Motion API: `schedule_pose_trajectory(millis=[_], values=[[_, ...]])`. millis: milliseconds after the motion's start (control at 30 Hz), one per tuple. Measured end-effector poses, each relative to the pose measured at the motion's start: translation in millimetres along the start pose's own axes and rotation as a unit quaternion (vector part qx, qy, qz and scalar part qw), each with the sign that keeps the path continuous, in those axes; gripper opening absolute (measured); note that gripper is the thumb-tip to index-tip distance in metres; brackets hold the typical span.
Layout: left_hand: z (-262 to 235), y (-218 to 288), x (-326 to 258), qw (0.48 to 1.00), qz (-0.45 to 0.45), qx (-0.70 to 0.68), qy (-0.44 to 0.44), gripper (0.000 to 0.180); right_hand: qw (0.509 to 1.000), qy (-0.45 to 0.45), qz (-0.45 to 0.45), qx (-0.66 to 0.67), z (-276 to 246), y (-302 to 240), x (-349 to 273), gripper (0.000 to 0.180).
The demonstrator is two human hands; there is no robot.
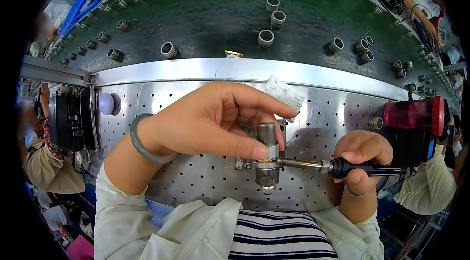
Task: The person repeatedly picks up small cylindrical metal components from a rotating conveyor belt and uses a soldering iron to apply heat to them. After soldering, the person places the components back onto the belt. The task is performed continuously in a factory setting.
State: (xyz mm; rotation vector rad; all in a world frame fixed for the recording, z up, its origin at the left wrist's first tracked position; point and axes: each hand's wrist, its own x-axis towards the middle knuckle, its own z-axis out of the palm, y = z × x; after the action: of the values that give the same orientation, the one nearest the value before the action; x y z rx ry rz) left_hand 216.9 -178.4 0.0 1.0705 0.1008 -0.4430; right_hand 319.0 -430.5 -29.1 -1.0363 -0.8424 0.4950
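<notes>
Workpiece: a small metal cylinder (267, 154) stands upright on a fixture at the near middle of the perforated steel table (196, 181).
Left hand (210, 120): its fingers (257, 152) pinch the cylinder at its ringed middle, thumb in front.
Right hand (360, 154): closed around the black handle of a soldering iron (313, 164), whose tip meets the cylinder's side.
Progress: the joint appears to be mid-work; whether solder has flowed is too small to tell.
Beyond: a green conveyor belt (215, 20) carries many metal rings (266, 37), seemingly awaiting the same step.
Right edge: a red canister (416, 115).
</notes>
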Motion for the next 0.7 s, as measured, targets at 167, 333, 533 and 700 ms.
schedule_pose_trajectory(millis=[167, 333, 533, 700], values=[[5.1, 2.1, -1.7, 1.000, 0.001, 0.017, 0.011, 0.066, 1.000, 0.002, -0.011, 0.007, 0.4, 0.0, 1.2, 0.020], [-3.1, -4.8, 0.4, 1.000, 0.000, -0.015, -0.003, 0.075, 0.998, 0.047, -0.001, 0.052, -1.7, -1.2, 1.0, 0.022], [-29.6, 2.7, -0.6, 0.991, -0.002, -0.069, -0.113, 0.079, 0.996, 0.022, -0.003, 0.089, -1.4, -1.6, 3.1, 0.019], [-15.2, 0.4, -2.1, 0.996, -0.013, -0.037, -0.081, 0.069, 0.997, 0.004, -0.007, 0.079, 1.2, -1.1, 3.2, 0.020]])
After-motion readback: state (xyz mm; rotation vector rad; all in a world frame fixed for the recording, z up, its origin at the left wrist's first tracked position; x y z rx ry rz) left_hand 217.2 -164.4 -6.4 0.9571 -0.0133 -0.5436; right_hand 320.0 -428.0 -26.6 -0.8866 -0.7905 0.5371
